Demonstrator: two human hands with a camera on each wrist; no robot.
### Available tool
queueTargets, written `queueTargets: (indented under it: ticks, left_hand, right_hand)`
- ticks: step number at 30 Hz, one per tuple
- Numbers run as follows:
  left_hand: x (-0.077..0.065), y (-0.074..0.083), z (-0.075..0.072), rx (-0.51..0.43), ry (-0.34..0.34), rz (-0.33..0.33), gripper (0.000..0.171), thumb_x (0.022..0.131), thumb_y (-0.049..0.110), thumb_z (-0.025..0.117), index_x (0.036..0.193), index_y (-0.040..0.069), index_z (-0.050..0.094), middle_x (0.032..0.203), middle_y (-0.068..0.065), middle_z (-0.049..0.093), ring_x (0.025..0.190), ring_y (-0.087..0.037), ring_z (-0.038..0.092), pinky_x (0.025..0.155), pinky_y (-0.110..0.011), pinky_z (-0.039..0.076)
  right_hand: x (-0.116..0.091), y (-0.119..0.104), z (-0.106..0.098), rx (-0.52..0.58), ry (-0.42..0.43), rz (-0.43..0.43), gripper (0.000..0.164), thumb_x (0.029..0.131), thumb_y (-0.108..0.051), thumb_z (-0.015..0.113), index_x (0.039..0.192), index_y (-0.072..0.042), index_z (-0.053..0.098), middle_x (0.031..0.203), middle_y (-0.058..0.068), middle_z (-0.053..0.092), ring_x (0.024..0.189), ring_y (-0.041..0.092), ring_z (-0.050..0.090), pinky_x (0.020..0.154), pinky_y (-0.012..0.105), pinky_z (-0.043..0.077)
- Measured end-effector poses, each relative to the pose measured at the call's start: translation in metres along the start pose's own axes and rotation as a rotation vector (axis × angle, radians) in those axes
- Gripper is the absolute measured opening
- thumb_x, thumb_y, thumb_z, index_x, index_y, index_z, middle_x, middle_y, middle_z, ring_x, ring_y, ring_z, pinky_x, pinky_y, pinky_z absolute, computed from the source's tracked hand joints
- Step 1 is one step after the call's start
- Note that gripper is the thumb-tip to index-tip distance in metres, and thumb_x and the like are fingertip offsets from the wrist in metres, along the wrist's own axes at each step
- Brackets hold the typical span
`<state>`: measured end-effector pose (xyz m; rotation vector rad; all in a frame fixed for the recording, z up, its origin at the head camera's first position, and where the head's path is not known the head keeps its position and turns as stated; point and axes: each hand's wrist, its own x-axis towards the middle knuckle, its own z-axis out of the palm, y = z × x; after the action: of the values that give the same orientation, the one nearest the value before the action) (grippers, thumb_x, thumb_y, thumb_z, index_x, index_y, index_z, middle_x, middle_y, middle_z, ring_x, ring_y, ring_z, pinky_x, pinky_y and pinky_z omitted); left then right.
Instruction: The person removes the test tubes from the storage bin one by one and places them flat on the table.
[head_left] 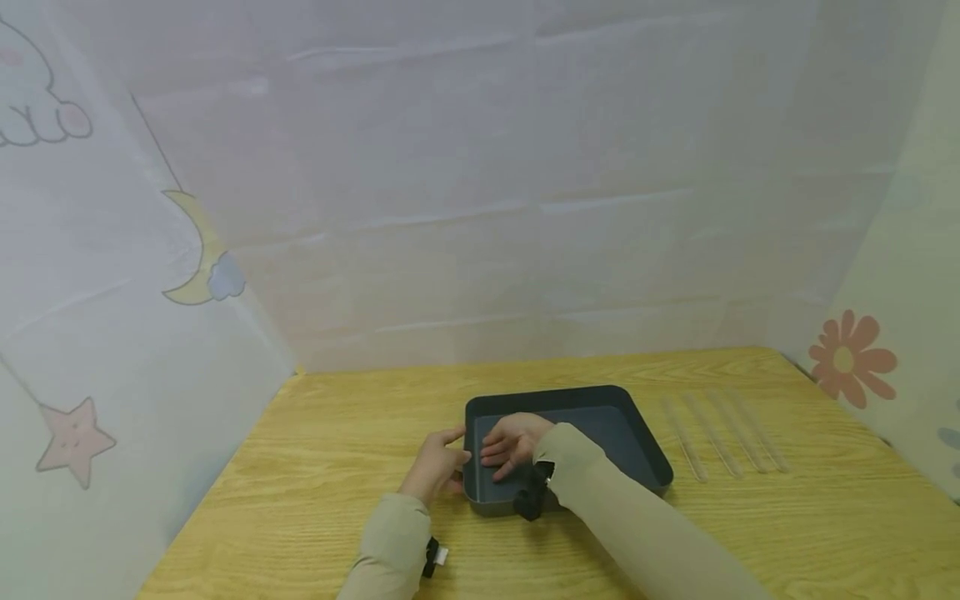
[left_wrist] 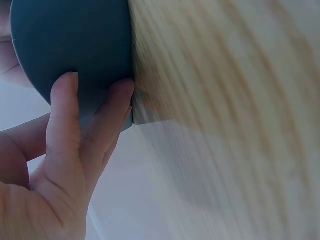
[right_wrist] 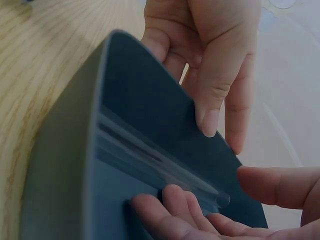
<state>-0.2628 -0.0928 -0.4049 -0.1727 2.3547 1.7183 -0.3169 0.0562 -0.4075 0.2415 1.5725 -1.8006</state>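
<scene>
A dark grey rectangular baking pan [head_left: 615, 450] rests on the wooden table. My left hand [head_left: 437, 462] grips its left wall, thumb at the rim, with fingers [left_wrist: 65, 120] against the outer side. Inside the pan, along that left wall, lies a clear test tube [right_wrist: 165, 170] with a rounded end. My right hand [head_left: 517, 442] reaches in over the pan, its fingers [right_wrist: 155, 215] loosely extended beside the tube and its thumb apart from them. Nothing is held between the right hand's fingers and thumb.
Several clear test tubes [head_left: 712, 433] lie side by side on the table [head_left: 360, 417], right of the pan. A pale cloth backdrop [head_left: 480, 208] stands along the table's far edge, with printed side panels left and right. Dark camera mounts sit at both wrists.
</scene>
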Motion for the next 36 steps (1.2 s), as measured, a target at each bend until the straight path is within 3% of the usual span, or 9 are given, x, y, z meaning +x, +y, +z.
queueTargets:
  ticks: [5,11,18,20,25,31,36]
  left_hand:
    - [0.001,-0.001,-0.001,-0.002,-0.003,-0.016,0.053,0.094,-0.008,0.051,0.145,-0.006,0.038,0.109,-0.031,0.063,0.081,-0.034,0.069,0.063,-0.042,0.058]
    - [-0.001,-0.002,-0.002,-0.024,-0.020,-0.011,0.053,0.095,-0.009,0.051,0.146,-0.006,0.037,0.114,-0.034,0.060,0.083,-0.035,0.069,0.065,-0.043,0.058]
    - [-0.001,-0.003,-0.001,-0.042,-0.025,-0.005,0.053,0.095,-0.008,0.050,0.146,-0.005,0.036,0.116,-0.035,0.059,0.083,-0.034,0.069,0.066,-0.043,0.058]
    - [-0.001,-0.002,0.000,-0.041,-0.022,-0.010,0.053,0.095,-0.008,0.050,0.146,-0.004,0.037,0.116,-0.035,0.059,0.083,-0.034,0.069,0.066,-0.043,0.058]
    - [-0.001,-0.001,0.000,-0.040,-0.025,-0.013,0.052,0.095,-0.008,0.050,0.146,-0.002,0.039,0.112,-0.032,0.062,0.082,-0.033,0.069,0.066,-0.043,0.058]
    - [-0.001,-0.001,0.000,-0.026,-0.016,-0.014,0.052,0.095,-0.007,0.051,0.146,-0.002,0.040,0.098,-0.021,0.068,0.074,-0.027,0.069,0.061,-0.039,0.058]
    - [-0.001,-0.001,-0.002,-0.030,-0.014,-0.006,0.053,0.096,-0.007,0.051,0.147,-0.002,0.039,0.095,-0.021,0.069,0.072,-0.028,0.069,0.060,-0.040,0.058]
  right_hand:
    - [0.003,-0.002,0.007,-0.026,0.051,0.028,0.039,0.098,0.005,0.043,0.133,0.021,0.036,0.134,0.036,0.042,0.125,0.044,0.043,0.100,0.063,0.036]
    - [0.006,-0.002,0.013,-0.066,0.038,0.051,0.037,0.097,0.008,0.043,0.131,0.022,0.037,0.133,0.037,0.043,0.126,0.045,0.043,0.098,0.063,0.038]
    - [0.008,-0.002,0.018,-0.150,0.081,0.045,0.032,0.093,0.011,0.048,0.125,0.018,0.046,0.114,0.032,0.054,0.113,0.040,0.053,0.091,0.059,0.047]
    - [0.008,-0.001,0.018,-0.164,0.093,0.040,0.038,0.092,0.012,0.051,0.129,0.016,0.046,0.111,0.030,0.054,0.110,0.039,0.054,0.087,0.059,0.049]
    - [0.009,-0.001,0.013,-0.191,0.104,0.020,0.054,0.091,0.012,0.055,0.143,0.008,0.039,0.115,0.030,0.054,0.108,0.038,0.055,0.083,0.057,0.052]
    - [0.001,-0.005,-0.002,-0.198,0.071,-0.016,0.053,0.094,0.008,0.054,0.145,0.003,0.040,0.119,0.031,0.056,0.108,0.039,0.059,0.080,0.057,0.053]
    - [-0.010,-0.008,-0.019,-0.163,0.041,-0.079,0.055,0.094,0.007,0.053,0.147,0.003,0.036,0.129,0.032,0.050,0.117,0.043,0.053,0.082,0.057,0.052]
